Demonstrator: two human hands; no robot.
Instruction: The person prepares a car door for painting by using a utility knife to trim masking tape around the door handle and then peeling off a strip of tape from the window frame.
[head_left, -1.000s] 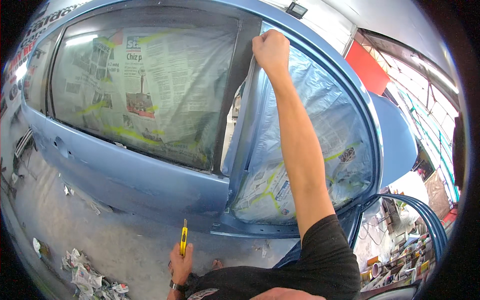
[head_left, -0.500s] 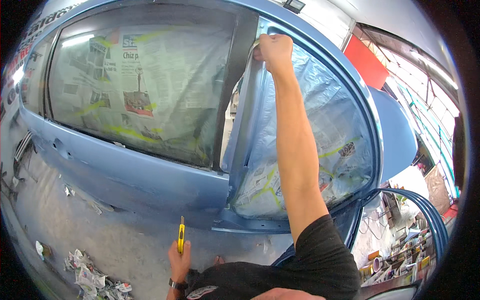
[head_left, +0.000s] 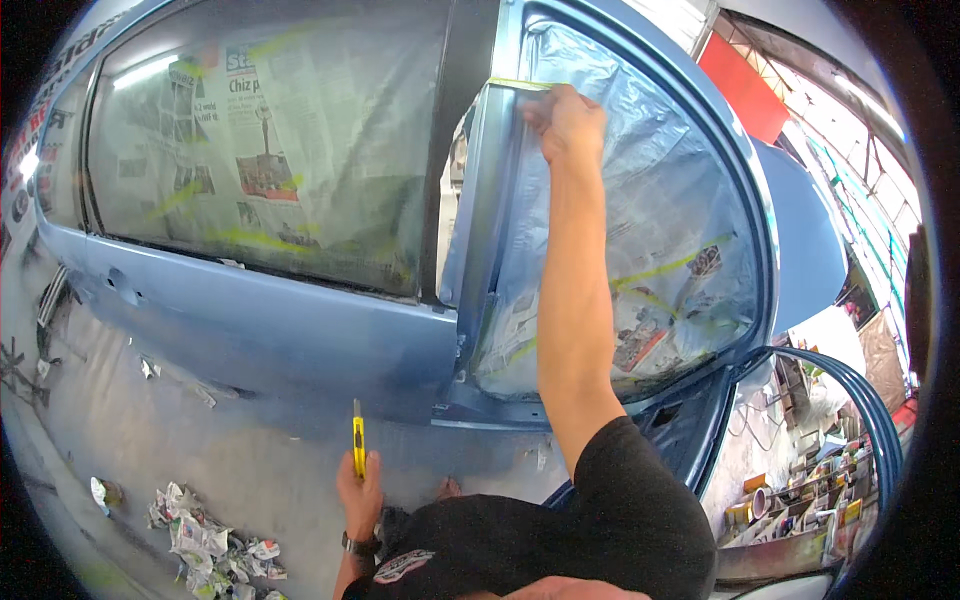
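Observation:
My left hand (head_left: 359,492), with a watch on its wrist, grips a yellow snap-off utility knife (head_left: 358,447), blade upward, below the blue car door (head_left: 270,310). Higher up, my right hand (head_left: 570,122) is closed in a pinch on the end of a strip of yellowish masking tape (head_left: 515,85). That strip stretches from the top of a loosened section on the blue door pillar (head_left: 485,160) to my fingers. Behind my right arm, clear plastic sheeting and newspaper (head_left: 650,200) cover the rear door opening. Newspaper also shows behind the front window glass (head_left: 250,150).
Crumpled newspaper (head_left: 205,540) lies on the grey floor at the lower left, with a small can (head_left: 105,492) beside it. Dark blue hoses or trim strips (head_left: 850,390) curve at the right, above a cluttered shelf of cans and boxes (head_left: 790,510).
My right hand has come down and slightly right from the pillar's top, drawing the tape away from it. The view has shifted a little; my left hand still holds the utility knife.

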